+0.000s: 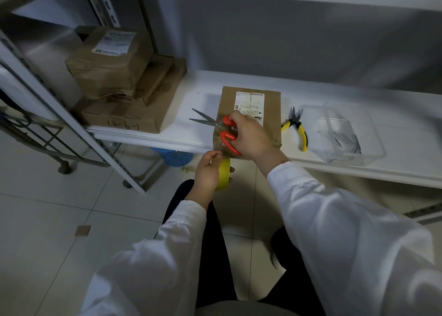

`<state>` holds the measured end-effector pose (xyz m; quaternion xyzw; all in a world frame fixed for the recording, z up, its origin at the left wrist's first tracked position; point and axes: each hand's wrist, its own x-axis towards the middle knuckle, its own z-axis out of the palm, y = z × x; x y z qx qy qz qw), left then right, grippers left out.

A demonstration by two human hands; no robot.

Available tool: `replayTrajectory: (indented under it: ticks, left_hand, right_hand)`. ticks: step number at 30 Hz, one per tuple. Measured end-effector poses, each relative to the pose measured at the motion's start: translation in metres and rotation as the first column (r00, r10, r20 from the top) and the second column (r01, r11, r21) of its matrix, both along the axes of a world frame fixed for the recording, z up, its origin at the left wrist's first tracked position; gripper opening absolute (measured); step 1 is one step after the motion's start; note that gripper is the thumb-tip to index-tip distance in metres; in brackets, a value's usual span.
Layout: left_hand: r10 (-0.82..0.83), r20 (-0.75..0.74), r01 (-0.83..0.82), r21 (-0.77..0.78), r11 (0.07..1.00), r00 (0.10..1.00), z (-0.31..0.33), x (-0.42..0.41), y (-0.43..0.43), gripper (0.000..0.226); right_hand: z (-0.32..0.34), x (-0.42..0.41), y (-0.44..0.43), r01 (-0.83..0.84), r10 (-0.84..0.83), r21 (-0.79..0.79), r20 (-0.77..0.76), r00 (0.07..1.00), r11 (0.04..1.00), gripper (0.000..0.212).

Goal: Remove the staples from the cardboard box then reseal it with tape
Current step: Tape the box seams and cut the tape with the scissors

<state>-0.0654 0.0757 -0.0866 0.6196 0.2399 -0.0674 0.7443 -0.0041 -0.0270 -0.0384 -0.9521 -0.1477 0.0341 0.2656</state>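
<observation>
A flat cardboard box (270, 110) with a white label lies on the white shelf (205, 93). My right hand (253, 136) grips red-handled scissors (227, 134) over the box's near left part, their blades spread apart and pointing left. Below the shelf edge my left hand (207, 172) holds a yellow roll of tape (224, 172). A clear strip of tape (218, 146) runs from the roll up to the box's near edge, under the scissors.
Yellow-handled pliers (296, 129) lie right of the box. Further right stands a clear plastic container (373, 139) with metal pieces inside. Stacked cardboard boxes (124, 86) fill the shelf's left end. A blue basket (175, 156) sits on the tiled floor below.
</observation>
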Motion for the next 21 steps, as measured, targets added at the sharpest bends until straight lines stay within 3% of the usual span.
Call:
replayTrajectory:
  ticks: [5, 10, 17, 21]
  left_hand:
    - [0.038, -0.032, -0.039, -0.018, 0.999, 0.999, 0.004, -0.003, -0.002, 0.012]
    - [0.041, -0.007, -0.041, 0.036, 0.999, 0.999, 0.011, -0.003, -0.002, 0.01]
    - [0.088, -0.057, -0.085, 0.049, 0.995, 0.994, 0.013, -0.005, -0.001, 0.02]
    - [0.096, -0.071, -0.095, 0.017, 0.995, 0.993, 0.011, -0.005, -0.002, 0.023]
  right_hand:
    - [0.004, 0.001, 0.001, -0.019, 0.021, 0.05, -0.052, 0.998, 0.999, 0.053]
    - [0.026, -0.001, -0.011, 0.076, -0.021, 0.313, -0.176, 0.984, 0.947, 0.052]
    - [0.039, -0.013, -0.035, 0.002, 0.017, 0.055, -0.343, 0.939, 0.998, 0.049]
    - [0.054, -0.02, -0.052, -0.093, 0.083, 0.006, -0.505, 0.859, 0.996, 0.028]
